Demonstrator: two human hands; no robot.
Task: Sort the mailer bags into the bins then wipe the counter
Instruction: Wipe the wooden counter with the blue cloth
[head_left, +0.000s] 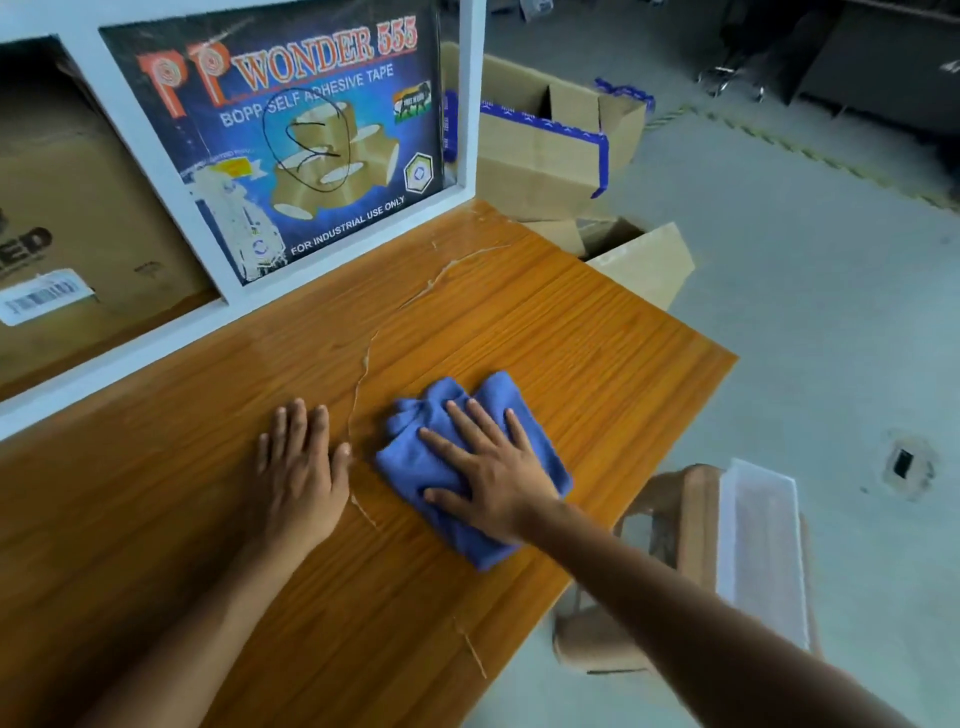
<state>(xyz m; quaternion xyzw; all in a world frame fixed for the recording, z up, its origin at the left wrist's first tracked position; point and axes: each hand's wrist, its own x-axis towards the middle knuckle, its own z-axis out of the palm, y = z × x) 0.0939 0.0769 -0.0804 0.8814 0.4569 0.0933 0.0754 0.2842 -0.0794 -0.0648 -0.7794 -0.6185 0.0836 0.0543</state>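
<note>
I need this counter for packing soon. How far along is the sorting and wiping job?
Sorting looks done: no mailer bags lie on the visible part of the counter. Wiping is in hand: the right hand presses flat on the blue cloth on the wood, and the left hand rests flat beside it. How much of the surface is left to wipe cannot be told.
</note>
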